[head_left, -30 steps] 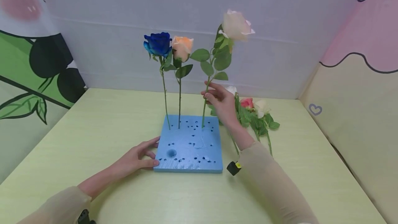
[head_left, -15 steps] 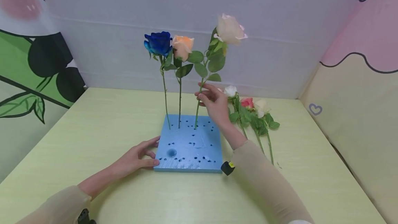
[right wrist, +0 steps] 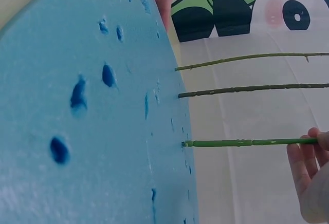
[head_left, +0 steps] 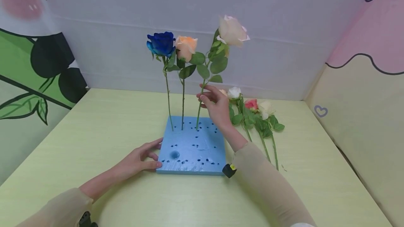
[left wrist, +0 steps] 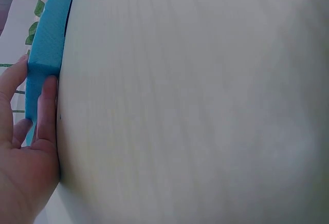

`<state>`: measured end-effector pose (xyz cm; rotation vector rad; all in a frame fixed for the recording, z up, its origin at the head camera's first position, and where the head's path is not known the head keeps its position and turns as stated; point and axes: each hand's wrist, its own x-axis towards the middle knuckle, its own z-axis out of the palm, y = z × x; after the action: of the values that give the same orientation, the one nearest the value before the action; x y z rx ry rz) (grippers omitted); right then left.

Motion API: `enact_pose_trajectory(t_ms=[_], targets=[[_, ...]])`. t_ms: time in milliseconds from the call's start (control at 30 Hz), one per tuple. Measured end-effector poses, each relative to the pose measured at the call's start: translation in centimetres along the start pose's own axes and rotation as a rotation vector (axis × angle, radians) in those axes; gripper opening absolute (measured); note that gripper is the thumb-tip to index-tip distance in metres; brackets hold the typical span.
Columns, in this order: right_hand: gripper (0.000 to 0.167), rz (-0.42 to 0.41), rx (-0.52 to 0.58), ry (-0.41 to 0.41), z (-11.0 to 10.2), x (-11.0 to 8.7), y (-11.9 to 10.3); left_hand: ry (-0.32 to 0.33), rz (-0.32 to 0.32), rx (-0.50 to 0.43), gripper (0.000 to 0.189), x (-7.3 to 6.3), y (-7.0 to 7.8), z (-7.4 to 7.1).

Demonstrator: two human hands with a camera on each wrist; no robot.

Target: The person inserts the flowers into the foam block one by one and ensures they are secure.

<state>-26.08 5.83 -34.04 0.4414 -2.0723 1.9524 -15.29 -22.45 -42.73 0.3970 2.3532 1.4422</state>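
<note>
My right hand (head_left: 217, 108) pinches the green stem of a pale pink rose (head_left: 233, 31) between thumb and fingers. In the right wrist view, the lower end of this stem (right wrist: 226, 143) meets the holed blue foam board (head_left: 183, 150); how deep it sits I cannot tell. To its left, a blue rose (head_left: 161, 44) and a peach rose (head_left: 186, 48) stand upright in the board's far part. My left hand (head_left: 139, 158) rests against the board's left edge, fingers fairly straight and thumb near the front corner. The left wrist view shows its fingers touching the board's side.
Several more roses lie on the table to the right of the board, among them a white rose (head_left: 234, 92), a red rose (head_left: 251, 104) and a cream rose (head_left: 266, 108). A pale back wall (head_left: 126, 52) rises behind the pale wooden table (head_left: 94, 132).
My right hand has moved left with the pale pink rose, bringing its stem end nearer the peach rose. The left hand and the board have stayed in place.
</note>
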Motion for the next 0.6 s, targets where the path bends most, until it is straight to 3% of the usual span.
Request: enact_pose_trajectory(t_ms=[300,600], targets=[[0.032,0.016,-0.029,0.0,-0.25,-0.41,0.06,0.002,-0.01,-0.005,0.088,-0.14,0.11,0.01],[0.029,-0.017,-0.046,-0.043,-0.4,-0.77,0.17,-0.001,0.001,-0.017,0.088,-0.13,0.13,0.0]])
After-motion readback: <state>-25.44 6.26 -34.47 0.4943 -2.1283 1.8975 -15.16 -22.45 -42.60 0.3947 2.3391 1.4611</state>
